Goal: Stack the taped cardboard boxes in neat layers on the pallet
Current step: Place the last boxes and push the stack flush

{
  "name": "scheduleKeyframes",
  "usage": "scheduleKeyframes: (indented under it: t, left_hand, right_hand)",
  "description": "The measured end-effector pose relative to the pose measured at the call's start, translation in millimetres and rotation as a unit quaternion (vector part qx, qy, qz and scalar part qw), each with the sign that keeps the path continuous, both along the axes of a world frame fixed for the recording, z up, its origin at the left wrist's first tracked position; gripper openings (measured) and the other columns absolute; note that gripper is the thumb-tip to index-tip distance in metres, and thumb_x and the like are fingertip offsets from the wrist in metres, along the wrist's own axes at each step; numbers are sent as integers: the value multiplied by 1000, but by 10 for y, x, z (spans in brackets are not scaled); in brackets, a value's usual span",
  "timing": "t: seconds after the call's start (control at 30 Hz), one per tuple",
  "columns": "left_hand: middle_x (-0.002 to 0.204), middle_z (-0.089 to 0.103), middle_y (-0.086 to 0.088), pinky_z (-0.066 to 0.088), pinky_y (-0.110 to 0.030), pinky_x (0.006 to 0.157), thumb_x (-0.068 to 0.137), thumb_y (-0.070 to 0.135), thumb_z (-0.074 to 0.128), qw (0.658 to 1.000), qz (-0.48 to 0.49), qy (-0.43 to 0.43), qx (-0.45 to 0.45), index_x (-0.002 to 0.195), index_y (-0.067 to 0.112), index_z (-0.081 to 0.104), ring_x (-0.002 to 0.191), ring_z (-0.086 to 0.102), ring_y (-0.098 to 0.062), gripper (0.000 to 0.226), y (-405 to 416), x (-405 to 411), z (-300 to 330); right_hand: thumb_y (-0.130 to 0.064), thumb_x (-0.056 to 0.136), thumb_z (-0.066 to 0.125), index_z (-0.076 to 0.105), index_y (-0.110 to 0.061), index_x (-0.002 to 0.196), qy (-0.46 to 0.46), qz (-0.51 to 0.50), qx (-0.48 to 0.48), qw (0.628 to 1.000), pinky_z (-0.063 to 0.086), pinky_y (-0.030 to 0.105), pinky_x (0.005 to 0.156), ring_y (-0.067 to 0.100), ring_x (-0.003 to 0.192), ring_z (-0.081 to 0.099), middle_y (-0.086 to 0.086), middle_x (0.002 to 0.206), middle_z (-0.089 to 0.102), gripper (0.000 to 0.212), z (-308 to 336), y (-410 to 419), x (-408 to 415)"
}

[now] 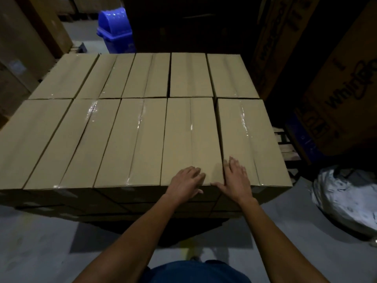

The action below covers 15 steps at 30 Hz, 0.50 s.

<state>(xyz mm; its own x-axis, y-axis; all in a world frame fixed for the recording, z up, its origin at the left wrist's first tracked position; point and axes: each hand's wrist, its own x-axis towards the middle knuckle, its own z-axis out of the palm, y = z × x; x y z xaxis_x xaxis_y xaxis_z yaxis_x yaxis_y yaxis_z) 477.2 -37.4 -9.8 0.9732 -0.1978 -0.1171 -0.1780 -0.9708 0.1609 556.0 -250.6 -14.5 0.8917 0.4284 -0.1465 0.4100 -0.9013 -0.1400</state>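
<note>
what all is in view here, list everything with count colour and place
taped tan cardboard boxes: ten on the top layer, two rows of five, more layers under them
blue plastic bin: one, far behind the stack
large printed brown cartons: several, right side
plain brown cartons: some, far left
crumpled grey plastic sheet: one, floor at right
left hand: flat on fourth near box
right hand: fingers straight on rightmost near box

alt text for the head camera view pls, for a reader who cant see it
Two bare hands, left and right, rest flat on the near edge of a full layer of long tan taped cardboard boxes. A blue plastic bin stands beyond the stack.
</note>
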Motion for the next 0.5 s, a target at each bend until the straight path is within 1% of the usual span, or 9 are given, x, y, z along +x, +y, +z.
scheduleKeyframes:
  t: [0.03, 0.1, 0.2, 0.33, 0.5]
  left_hand:
    - [167, 30, -6, 30, -51, 124, 95, 49, 67, 1000, 5, 7, 2, 157, 29, 33, 152, 29, -28, 74, -77, 34, -9]
    - [168, 27, -5, 25, -53, 125, 98, 44, 65, 1000, 18, 16, 5, 159, 29, 30, 155, 25, -28, 72, -154, 71, -23]
    - [169, 26, -4, 24, -54, 126, 99, 38, 64, 1000, 25, 18, 8, 160, 30, 29, 156, 24, -27, 71, -148, 86, -48]
    - [169, 27, -3, 24, -54, 126, 98, 36, 67, 999, 28, 28, 8, 160, 32, 28, 155, 25, -27, 73, -132, 100, -78]
    - [169, 27, -3, 25, -54, 125, 98, 33, 67, 999, 26, 24, 7, 160, 32, 29, 156, 24, -27, 72, -149, 92, -59]
  right_hand:
    - [-81, 89, 48, 4, -16, 166, 17, 0, -23, 1000, 4, 51, 128, 31, 160, -4, 12, 173, -7, 110, -37, -118, 45]
    - [-83, 89, 43, -3, -14, 166, 50, 21, -55, 997, 2, 51, 128, 31, 160, -8, 13, 172, -14, 113, -88, -278, 96]
    - [-74, 95, 41, -9, -16, 165, 69, 50, -59, 995, 1, 49, 128, 30, 159, -11, 11, 171, -19, 104, -158, -359, 127]
    - [-70, 97, 40, -11, -18, 165, 63, 61, -58, 994, -2, 47, 126, 28, 159, -13, 9, 171, -18, 99, -213, -359, 146]
    - [-69, 97, 42, -7, -18, 166, 62, 70, -59, 994, 0, 46, 127, 29, 160, -8, 8, 173, -13, 98, -219, -381, 175]
